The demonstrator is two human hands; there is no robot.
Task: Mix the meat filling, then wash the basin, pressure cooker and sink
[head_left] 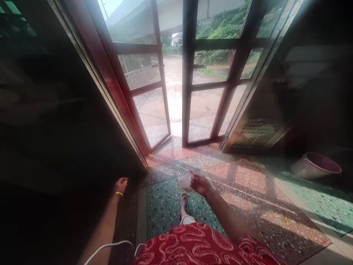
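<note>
My right hand (pixel 199 183) is closed, pinching a thin whitish piece (pixel 185 182) that looks like a cloth or plastic bag; its exact kind is unclear. The piece hangs to the left of my fingers, above the floor. My left hand (pixel 121 185), with a yellow band (pixel 119 193) at the wrist, hangs at my left with its fingers curled in and nothing seen in them. Ahead of both hands stands a glass door with dark frames; its left leaf (pixel 145 70) and right leaf (pixel 211 86) have a gap between them.
Speckled terrazzo floor (pixel 162 206) in green and red lies underfoot, with my shoe (pixel 184 199) on it. A bucket (pixel 314 169) with a pink inside stands at the right. Dark panels flank the doorway. Outside is bright paved ground (pixel 173 77). A white cable (pixel 110 245) runs near my left forearm.
</note>
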